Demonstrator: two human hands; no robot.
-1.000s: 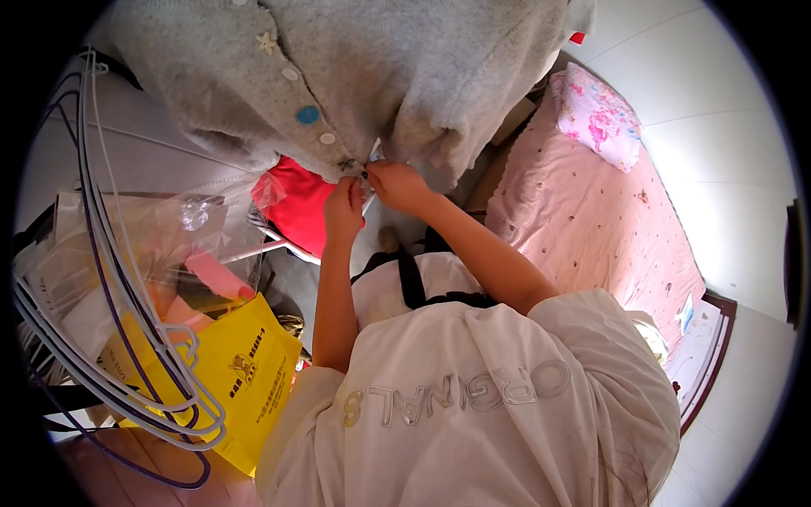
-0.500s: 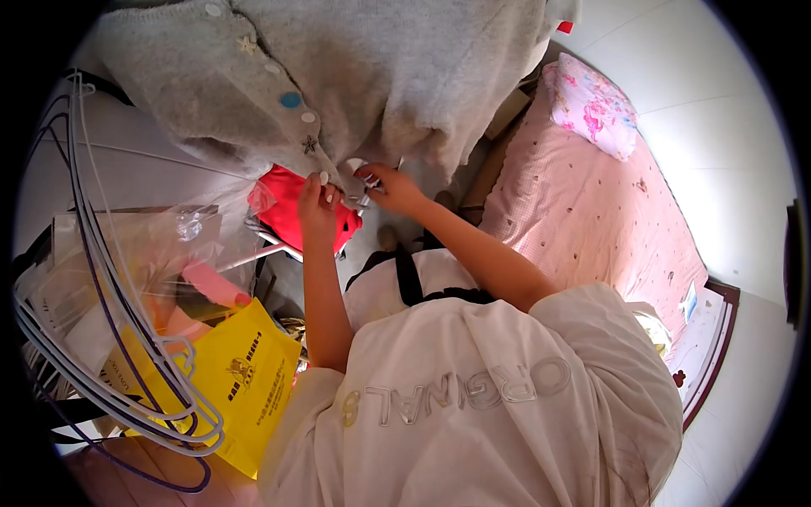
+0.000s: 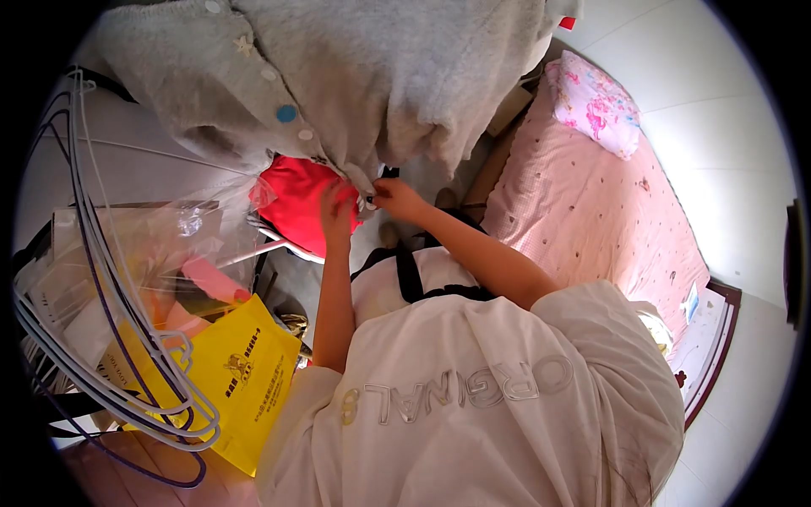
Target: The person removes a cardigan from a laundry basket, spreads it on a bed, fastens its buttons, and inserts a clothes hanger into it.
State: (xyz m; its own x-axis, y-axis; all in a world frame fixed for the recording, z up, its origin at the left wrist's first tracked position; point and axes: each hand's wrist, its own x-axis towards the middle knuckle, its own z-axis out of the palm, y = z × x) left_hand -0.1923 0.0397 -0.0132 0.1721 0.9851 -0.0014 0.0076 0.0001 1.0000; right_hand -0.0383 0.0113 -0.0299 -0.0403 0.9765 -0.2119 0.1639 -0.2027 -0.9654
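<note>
A grey knit cardigan [image 3: 355, 76] hangs in front of me, with white, blue and star-shaped buttons along its front edge. My right hand [image 3: 399, 201] pinches the lower end of that edge, where a small dark spot shows by the fingertips. Just left of it, my left hand [image 3: 338, 207] has its fingers bent against the same edge; they are slightly blurred. Behind my left hand lies a bright red cloth or bag [image 3: 296, 203] on a white-framed seat or rack.
Several hangers [image 3: 110, 287] hang at the left, over clear plastic packaging [image 3: 160, 245] and a yellow bag [image 3: 253, 372]. On the right is a bed with a pink cover [image 3: 583, 220] and a flowered pillow [image 3: 596, 106]. A white wall [image 3: 710, 144] stands beyond the bed.
Both hands have shifted slightly, the left one down and to the right, closer to the right hand. The cardigan's lower edge has moved with them, and more of the red item shows.
</note>
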